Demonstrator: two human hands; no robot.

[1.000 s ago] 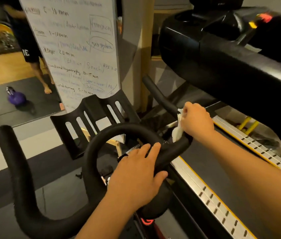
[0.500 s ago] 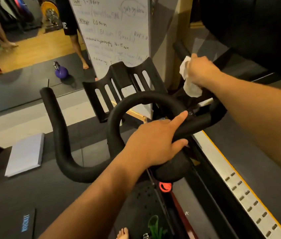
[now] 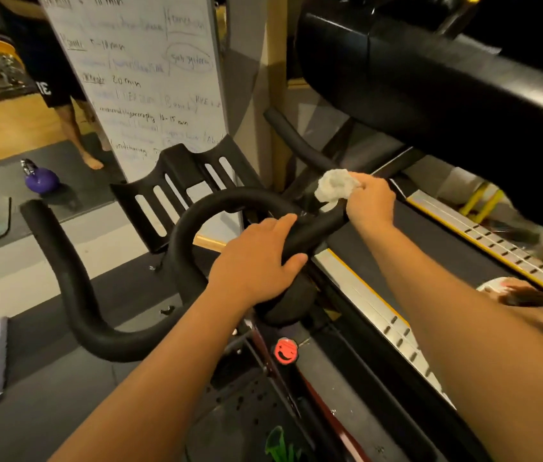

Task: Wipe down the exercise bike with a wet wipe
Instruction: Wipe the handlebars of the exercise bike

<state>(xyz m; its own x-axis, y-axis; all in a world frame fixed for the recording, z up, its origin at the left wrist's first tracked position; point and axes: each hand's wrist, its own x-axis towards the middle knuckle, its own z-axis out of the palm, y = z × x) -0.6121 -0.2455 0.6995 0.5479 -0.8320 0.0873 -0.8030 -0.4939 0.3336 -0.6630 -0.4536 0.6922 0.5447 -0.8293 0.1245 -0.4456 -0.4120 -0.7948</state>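
At the middle of the head view, the black padded handlebar (image 3: pixel 75 288) of the bike sweeps from a raised left horn, through a round loop, to a right horn that points up and away. The left hand (image 3: pixel 257 261) grips the near right side of the loop, fingers laid over the top, forefinger stretched along the bar and thumb curled underneath. The right hand (image 3: pixel 371 203) is just beyond it, at the bend where the right horn begins; its fingers are curled and pinch a crumpled white wipe (image 3: pixel 335 187), holding it against the bar. Behind the loop stands a black slotted holder (image 3: pixel 177 195), and behind that a whiteboard (image 3: pixel 143 78) covered in handwriting. A purple kettlebell (image 3: pixel 42 182) sits on the dark mat to the far left, near another person's bare legs (image 3: pixel 75 128). A large black treadmill (image 3: pixel 446 88) fills the right side. A red smiley sticker (image 3: pixel 285 351) shows on the frame below the hands.
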